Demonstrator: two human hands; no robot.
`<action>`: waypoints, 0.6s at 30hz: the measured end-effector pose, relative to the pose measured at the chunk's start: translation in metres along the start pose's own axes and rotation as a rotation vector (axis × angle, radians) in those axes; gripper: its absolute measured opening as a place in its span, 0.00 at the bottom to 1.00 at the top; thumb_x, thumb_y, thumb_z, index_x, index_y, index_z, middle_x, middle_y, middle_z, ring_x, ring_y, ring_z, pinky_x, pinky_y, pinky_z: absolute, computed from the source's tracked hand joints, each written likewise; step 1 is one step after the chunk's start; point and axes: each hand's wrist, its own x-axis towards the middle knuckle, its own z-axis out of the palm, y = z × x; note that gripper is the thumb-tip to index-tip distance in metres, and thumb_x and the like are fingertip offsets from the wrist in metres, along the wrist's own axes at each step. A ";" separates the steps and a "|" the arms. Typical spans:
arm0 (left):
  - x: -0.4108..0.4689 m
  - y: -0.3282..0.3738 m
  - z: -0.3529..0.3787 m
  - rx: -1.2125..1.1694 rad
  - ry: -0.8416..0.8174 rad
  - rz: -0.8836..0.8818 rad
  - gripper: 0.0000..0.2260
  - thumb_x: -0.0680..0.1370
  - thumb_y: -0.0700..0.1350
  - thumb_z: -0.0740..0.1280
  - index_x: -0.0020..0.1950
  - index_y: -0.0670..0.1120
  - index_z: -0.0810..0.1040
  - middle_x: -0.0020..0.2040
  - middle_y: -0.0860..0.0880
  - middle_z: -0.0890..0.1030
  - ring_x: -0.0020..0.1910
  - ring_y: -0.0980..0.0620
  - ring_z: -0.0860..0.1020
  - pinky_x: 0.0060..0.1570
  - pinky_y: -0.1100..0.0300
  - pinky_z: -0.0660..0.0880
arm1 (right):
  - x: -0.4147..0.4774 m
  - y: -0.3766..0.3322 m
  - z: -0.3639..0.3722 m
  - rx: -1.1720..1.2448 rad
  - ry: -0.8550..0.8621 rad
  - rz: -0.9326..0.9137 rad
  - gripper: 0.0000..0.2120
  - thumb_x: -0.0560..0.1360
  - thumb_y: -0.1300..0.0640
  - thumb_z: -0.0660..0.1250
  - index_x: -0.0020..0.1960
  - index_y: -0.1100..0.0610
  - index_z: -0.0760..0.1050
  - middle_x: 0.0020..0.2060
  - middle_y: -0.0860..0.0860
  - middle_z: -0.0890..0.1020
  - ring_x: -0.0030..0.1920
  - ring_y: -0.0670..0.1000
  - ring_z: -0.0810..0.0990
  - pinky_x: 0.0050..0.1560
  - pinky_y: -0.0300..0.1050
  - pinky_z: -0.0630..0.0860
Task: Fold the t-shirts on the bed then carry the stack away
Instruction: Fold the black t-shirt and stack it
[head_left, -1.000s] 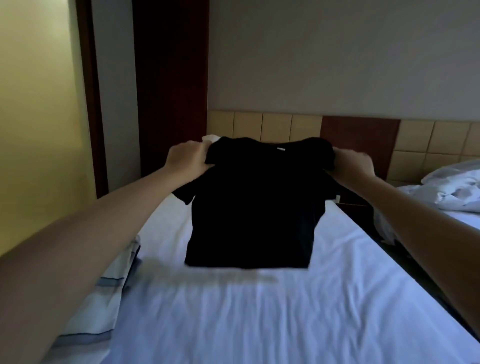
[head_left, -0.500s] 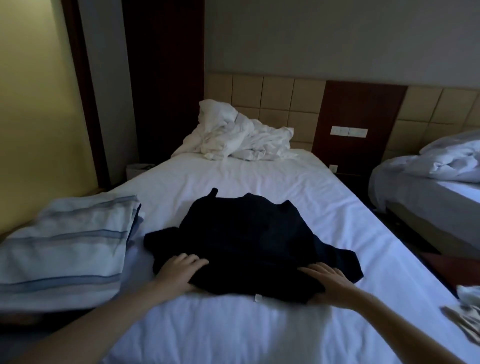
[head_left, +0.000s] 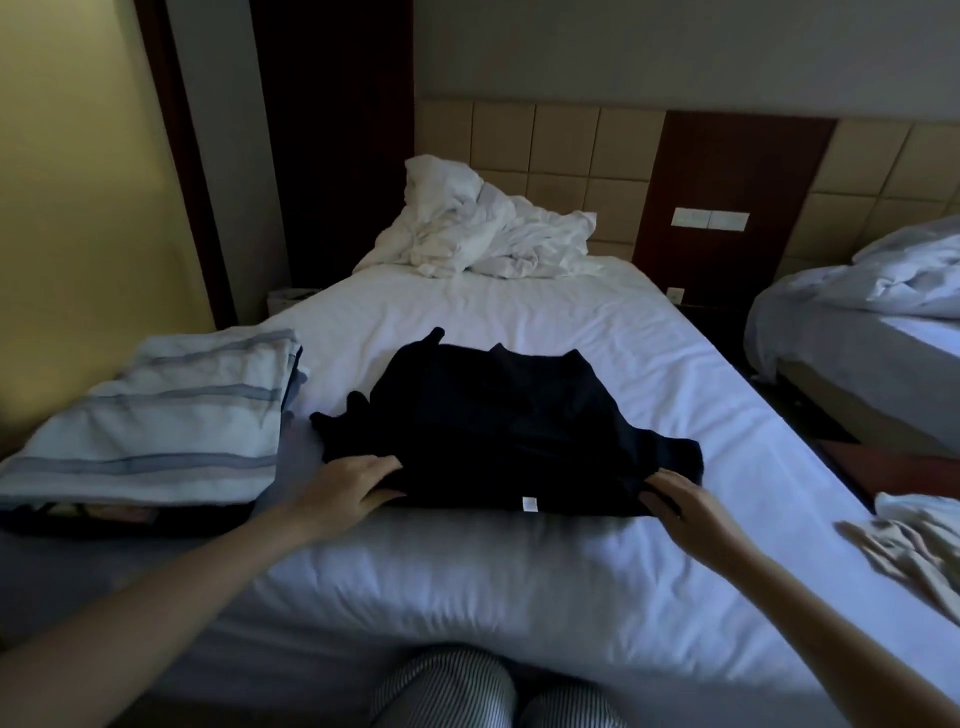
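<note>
Shirt (head_left: 511, 431) spread on bed (head_left: 519, 312), stack (head_left: 156, 426) at 9 o'clock.
Left hand (head_left: 358, 486), right hand (head_left: 685, 501) flat on near corners, gripping nothing; smooth outward before folding sleeves in.

- The room is dim, and the light is soft, without glare.
- The bed (head_left: 519, 322) is brighter at its far part; its near edge lies in shadow.
- The black t-shirt (head_left: 509, 431) shows almost no detail.
- The picture edges look bent.

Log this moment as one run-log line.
black t-shirt spread on bed | left hand flat on its near-left edge | right hand touching near-right edge | folded striped stack at left
</note>
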 end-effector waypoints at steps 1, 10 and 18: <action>-0.004 0.007 -0.004 -0.003 -0.079 -0.027 0.26 0.75 0.70 0.51 0.55 0.52 0.75 0.45 0.50 0.82 0.45 0.54 0.80 0.42 0.56 0.77 | -0.008 -0.005 -0.008 0.030 -0.084 0.017 0.19 0.73 0.47 0.58 0.40 0.63 0.76 0.30 0.46 0.75 0.38 0.49 0.73 0.34 0.37 0.64; -0.042 0.061 -0.014 0.074 -0.657 -0.111 0.24 0.69 0.67 0.65 0.51 0.49 0.80 0.43 0.59 0.79 0.45 0.61 0.77 0.48 0.59 0.73 | -0.084 -0.027 -0.020 -0.011 -0.235 0.122 0.08 0.76 0.63 0.65 0.54 0.60 0.79 0.39 0.51 0.80 0.40 0.47 0.78 0.41 0.41 0.69; -0.082 0.092 -0.040 0.547 -0.534 -0.056 0.09 0.78 0.49 0.63 0.57 0.51 0.73 0.50 0.52 0.80 0.49 0.52 0.78 0.40 0.56 0.72 | -0.124 -0.047 -0.030 -0.090 -0.293 -0.077 0.17 0.73 0.52 0.60 0.55 0.59 0.81 0.44 0.48 0.79 0.48 0.45 0.75 0.42 0.34 0.67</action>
